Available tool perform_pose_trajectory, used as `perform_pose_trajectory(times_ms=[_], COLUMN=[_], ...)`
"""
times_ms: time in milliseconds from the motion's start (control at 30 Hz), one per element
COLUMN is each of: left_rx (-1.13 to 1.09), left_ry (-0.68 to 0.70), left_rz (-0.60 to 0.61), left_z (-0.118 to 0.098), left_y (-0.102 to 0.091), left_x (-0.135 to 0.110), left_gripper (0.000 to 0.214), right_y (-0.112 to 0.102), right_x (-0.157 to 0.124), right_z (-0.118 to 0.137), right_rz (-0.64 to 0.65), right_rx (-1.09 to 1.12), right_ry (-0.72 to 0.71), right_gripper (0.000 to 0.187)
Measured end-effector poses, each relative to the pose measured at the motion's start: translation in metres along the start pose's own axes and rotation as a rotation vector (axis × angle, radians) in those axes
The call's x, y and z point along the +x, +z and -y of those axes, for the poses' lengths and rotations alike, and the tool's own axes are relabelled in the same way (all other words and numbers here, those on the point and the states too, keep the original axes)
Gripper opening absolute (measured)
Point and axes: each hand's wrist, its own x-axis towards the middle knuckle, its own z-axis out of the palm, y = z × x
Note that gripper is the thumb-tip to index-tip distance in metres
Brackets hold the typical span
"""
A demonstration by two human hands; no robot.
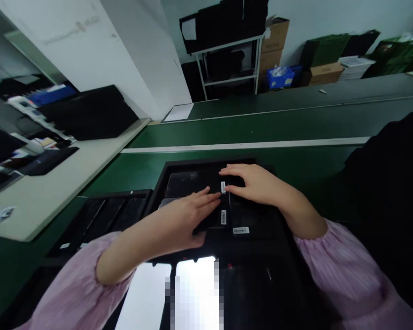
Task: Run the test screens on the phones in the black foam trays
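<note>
My left hand [199, 211] lies over a black, phone-like slab [211, 222] in a black tray [163, 181], its fingers stretched to the right and the thumb apart below. My right hand [251, 183] rests at the tray's upper right, fingers extended and thumb apart, beside a small white barcode label [223, 187]. Another label [223, 217] is on the slab under my left hand. A third label [241, 230] marks a dark slab to the right. Neither hand visibly grips anything; the palms hide parts of the slabs.
Nearer me, two notched screens glow white, one at left [146, 293] and one in the middle [197, 286], partly pixelated. A second black tray [137, 195] of slabs lies to the left on the green bench [199, 130]. A dark shape [392, 183] stands at right.
</note>
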Motion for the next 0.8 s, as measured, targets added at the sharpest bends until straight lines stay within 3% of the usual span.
perform_pose_trajectory(times_ms=[167,367,433,533,633,700,800], left_rx=[0.057,0.008,0.000,-0.072,-0.044,0.001,0.046], left_ry=[-0.133,-0.305,-0.391,-0.325,-0.252,-0.203,-0.121], left_rz=[-0.454,-0.767,-0.949,-1.191,-1.217,-1.321,-1.454], left_z=[-0.003,-0.010,-0.015,-0.022,-0.022,-0.019,-0.014], left_y=[-0.006,-0.006,-0.004,-0.006,-0.008,-0.006,-0.001], left_x=[-0.008,-0.023,-0.029,-0.033,-0.029,-0.025,-0.018], left_gripper=[0.042,0.014,0.009,0.014,0.014,0.017,0.025], right_y=[0.006,0.007,0.007,0.005,0.004,0.004,0.008], right_x=[0.012,0.020,0.018,0.011,0.001,-0.003,-0.002], right_z=[-0.004,-0.002,0.000,0.007,0.017,0.020,0.019], right_rz=[0.006,0.033,0.037,0.052,0.128,0.170,0.145], right_rx=[-0.024,-0.019,-0.008,0.013,0.037,0.084,0.311], right_ry=[-0.048,-0.086,-0.104,-0.141,-0.115,-0.109,-0.259], right_gripper=[0.060,0.083,0.082,0.085,0.095,0.098,0.087])
